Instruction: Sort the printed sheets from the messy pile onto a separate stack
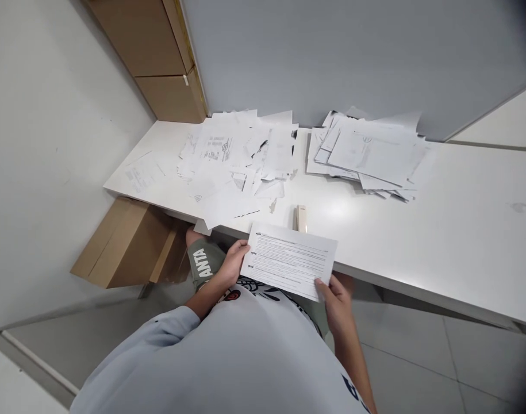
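Observation:
I hold a printed sheet of paper [288, 260] over my lap at the front edge of the white desk [439, 230]. My left hand [233, 261] grips the sheet's left edge, fingers closed on it. My right hand [338, 299] pinches its lower right corner. Just beyond the sheet a small beige stapler [301, 217] lies on the desk. A loose, messy pile of papers [237, 161] spreads across the desk's left part. A tidier stack of papers [366, 152] sits at the back, right of centre.
A grey partition wall [353, 52] stands behind the desk. An open cardboard box [129, 244] sits on the floor under the desk's left end. Brown cabinets [154, 57] are at the back left, a white wall on the left.

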The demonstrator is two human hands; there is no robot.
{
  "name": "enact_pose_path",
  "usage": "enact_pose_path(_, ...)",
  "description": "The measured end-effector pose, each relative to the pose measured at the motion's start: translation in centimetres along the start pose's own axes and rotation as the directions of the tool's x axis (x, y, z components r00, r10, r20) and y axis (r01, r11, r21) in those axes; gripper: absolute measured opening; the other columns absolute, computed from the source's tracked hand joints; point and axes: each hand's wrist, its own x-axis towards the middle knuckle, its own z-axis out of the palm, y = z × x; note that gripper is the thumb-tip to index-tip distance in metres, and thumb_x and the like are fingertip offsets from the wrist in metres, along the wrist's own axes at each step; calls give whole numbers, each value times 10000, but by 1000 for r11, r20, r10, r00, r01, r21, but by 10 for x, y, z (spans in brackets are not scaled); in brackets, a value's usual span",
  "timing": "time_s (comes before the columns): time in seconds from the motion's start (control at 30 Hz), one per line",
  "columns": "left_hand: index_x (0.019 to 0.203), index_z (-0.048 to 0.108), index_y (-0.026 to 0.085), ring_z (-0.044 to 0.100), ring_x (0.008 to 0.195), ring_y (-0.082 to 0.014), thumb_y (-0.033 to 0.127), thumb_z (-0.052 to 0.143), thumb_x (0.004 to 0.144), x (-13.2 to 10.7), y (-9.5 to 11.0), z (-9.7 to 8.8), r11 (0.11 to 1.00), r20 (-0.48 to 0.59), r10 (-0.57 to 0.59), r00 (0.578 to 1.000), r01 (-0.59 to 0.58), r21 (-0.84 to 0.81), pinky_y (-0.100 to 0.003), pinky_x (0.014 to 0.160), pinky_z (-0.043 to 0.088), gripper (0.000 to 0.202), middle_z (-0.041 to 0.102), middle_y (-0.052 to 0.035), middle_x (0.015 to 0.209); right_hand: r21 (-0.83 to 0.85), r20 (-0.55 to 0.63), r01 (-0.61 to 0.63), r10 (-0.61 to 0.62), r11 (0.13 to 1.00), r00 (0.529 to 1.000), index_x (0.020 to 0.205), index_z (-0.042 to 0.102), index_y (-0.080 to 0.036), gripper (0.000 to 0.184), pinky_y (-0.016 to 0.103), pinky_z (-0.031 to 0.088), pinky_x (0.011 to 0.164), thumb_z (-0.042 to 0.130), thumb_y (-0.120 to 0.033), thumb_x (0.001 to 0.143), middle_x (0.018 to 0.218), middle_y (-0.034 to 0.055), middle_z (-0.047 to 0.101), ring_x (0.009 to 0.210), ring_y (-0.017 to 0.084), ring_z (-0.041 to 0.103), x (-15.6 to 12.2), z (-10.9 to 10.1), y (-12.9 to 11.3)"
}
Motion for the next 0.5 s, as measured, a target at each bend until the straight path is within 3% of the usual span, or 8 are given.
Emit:
enact_pose_path(0.1,894,593,177,586,641,-112,363,749,691,-3,-7,12,996,57,-5,998,0,87,-225,617,428,316,621,29,721,13,-41,-36,36,999,998,1025,741,-214,511,420,532,912,811,-517,619,1118,86,731,1044,302,663,-3,-32,-2)
enact_pose_path(0.23,923,556,176,537,541,-74,274,675,774,0,-6,25,962,129,55,990,-87,258,-223,575,401,215,610,34,722,31,-123,-81,84,996,989,1052,736,-209,552,390,554,865,830,-481,582,1091,78,739,1030,297,671,-9,-66,2)
enact_pose_path(0.37,933,553,175,547,573,-72,246,612,827,5,2,36,903,224,174,959,-246,352,-240,630,447,141,599,28,768,94,-200,-103,120,990,972,1112,720,-209,618,384,568,824,833,-473,564,1036,75,749,964,286,690,-16,-78,2)
enact_pose_path(0.5,982,569,192,583,671,-104,268,532,896,5,7,45,777,298,314,901,-425,464,-264,695,486,121,625,-3,833,119,-244,-117,143,986,959,1156,703,-208,662,387,556,857,832,-465,560,998,64,753,947,276,693,-21,-81,-2)
